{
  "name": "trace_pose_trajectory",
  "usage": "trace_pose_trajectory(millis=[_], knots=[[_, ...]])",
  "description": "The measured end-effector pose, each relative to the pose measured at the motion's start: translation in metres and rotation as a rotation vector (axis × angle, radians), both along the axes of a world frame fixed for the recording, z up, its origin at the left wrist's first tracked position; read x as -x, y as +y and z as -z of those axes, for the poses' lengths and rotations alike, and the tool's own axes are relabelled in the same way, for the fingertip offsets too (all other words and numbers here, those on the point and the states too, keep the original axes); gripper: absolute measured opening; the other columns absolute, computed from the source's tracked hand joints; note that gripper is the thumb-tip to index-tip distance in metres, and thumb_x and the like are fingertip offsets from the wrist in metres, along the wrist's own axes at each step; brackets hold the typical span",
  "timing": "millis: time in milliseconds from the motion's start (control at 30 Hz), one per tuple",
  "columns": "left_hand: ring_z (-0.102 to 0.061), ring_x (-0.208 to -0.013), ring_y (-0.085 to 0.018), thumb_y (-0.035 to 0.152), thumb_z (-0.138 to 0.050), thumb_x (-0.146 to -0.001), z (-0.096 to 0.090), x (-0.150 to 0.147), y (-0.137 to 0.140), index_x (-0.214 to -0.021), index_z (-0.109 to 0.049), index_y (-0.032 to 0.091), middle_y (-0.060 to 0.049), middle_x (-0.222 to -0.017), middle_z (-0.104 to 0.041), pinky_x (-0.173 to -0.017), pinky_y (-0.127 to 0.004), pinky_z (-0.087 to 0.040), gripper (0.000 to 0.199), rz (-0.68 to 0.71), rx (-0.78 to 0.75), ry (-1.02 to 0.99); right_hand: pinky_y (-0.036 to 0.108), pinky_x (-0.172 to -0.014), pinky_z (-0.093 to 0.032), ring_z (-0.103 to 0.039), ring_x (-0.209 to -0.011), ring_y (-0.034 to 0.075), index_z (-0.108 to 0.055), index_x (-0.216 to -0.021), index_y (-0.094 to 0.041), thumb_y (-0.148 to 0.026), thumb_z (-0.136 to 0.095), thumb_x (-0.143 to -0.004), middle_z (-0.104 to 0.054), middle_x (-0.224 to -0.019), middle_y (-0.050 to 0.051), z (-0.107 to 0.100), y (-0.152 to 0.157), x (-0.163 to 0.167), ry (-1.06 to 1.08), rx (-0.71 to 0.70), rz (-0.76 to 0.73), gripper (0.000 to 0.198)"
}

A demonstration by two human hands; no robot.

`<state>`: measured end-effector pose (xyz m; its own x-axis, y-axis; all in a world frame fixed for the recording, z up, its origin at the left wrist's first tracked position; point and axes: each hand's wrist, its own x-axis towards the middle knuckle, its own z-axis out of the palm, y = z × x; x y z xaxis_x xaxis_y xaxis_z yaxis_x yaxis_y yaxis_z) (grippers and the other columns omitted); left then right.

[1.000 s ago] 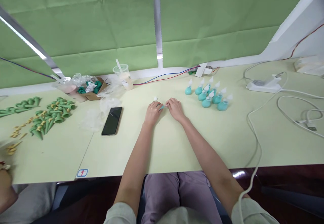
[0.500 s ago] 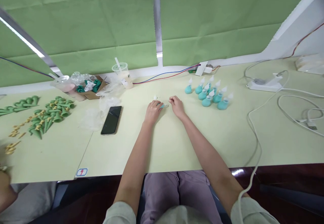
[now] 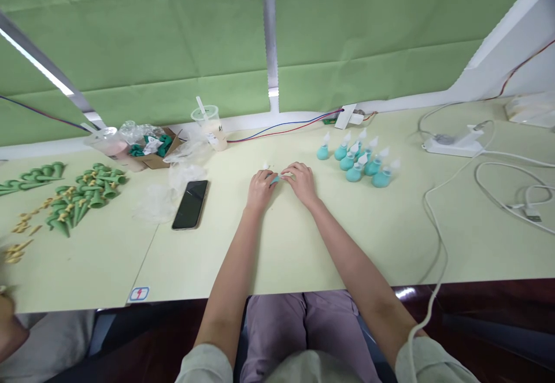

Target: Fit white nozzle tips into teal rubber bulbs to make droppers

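My left hand (image 3: pixel 259 189) is closed around a small teal piece (image 3: pixel 275 179) low over the table, its fingers hiding most of it. The fingertips of my right hand (image 3: pixel 302 182) are pinched at the right end of this piece, where a bit of white shows. A small white tip (image 3: pixel 266 166) sits just beyond my left fingers. To the right of my hands, several round teal bulbs (image 3: pixel 353 174) with pointed white tips stand upright in a group.
A black phone (image 3: pixel 189 205) lies left of my arms. Behind it are plastic film, a lidded drink cup (image 3: pixel 212 131) and a cardboard box (image 3: pixel 160 159). Green cone-shaped pieces (image 3: pixel 97 199) lie far left, near another person's arm (image 3: pixel 11 328). White cables and a power strip (image 3: pixel 455 143) are right.
My right hand has moved left from beside the teal piece, and its fingertips now meet the piece's end. My left hand has barely moved.
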<state>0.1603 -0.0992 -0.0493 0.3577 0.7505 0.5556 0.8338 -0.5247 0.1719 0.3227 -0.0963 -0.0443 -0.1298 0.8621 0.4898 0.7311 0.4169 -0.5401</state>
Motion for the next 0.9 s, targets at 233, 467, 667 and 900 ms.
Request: trace_pose_trajectory(millis=[233,467,667,900], knots=[[-0.055,-0.095,-0.020,0.023,-0.055,-0.084,-0.001,-0.001,-0.002,-0.103,-0.063,0.021,-0.008,-0.098,-0.062,-0.079,-0.033,-0.044,0.021,-0.001,-0.034,0.009,0.033,-0.084,-0.030,-0.050,-0.093,0.019,-0.066,-0.085,-0.024,-0.026,-0.053,-0.087,-0.059,-0.095,0.004,0.000,-0.001,0.001,-0.035,-0.035,0.034,0.013],[-0.055,-0.092,-0.019,0.019,-0.055,-0.083,-0.003,0.000,-0.003,-0.101,-0.063,0.020,-0.008,-0.096,-0.063,-0.080,-0.033,-0.045,0.020,0.036,-0.022,0.023,0.033,-0.081,-0.030,-0.051,-0.090,0.018,-0.065,-0.079,-0.022,-0.025,-0.050,-0.088,-0.060,-0.090,0.003,0.003,0.001,-0.001,-0.043,-0.043,0.007,0.017],[-0.056,-0.092,-0.018,0.014,-0.054,-0.082,-0.003,0.002,-0.003,-0.097,-0.064,0.019,-0.007,-0.094,-0.063,-0.081,-0.031,-0.046,0.019,0.107,-0.026,0.011,0.032,-0.078,-0.033,-0.051,-0.088,0.019,-0.061,-0.080,-0.021,-0.020,-0.048,-0.087,-0.060,-0.087,0.004,0.004,0.004,-0.003,-0.068,0.077,-0.081,0.015],[-0.055,-0.095,-0.019,0.019,-0.055,-0.083,-0.004,0.000,-0.002,-0.102,-0.063,0.021,-0.008,-0.098,-0.062,-0.082,-0.033,-0.048,0.020,0.070,-0.014,-0.039,0.028,-0.074,-0.039,-0.053,-0.079,0.016,-0.054,-0.077,-0.020,-0.020,-0.042,-0.083,-0.058,-0.086,0.003,0.015,0.015,0.001,0.235,0.182,-0.123,0.013]])
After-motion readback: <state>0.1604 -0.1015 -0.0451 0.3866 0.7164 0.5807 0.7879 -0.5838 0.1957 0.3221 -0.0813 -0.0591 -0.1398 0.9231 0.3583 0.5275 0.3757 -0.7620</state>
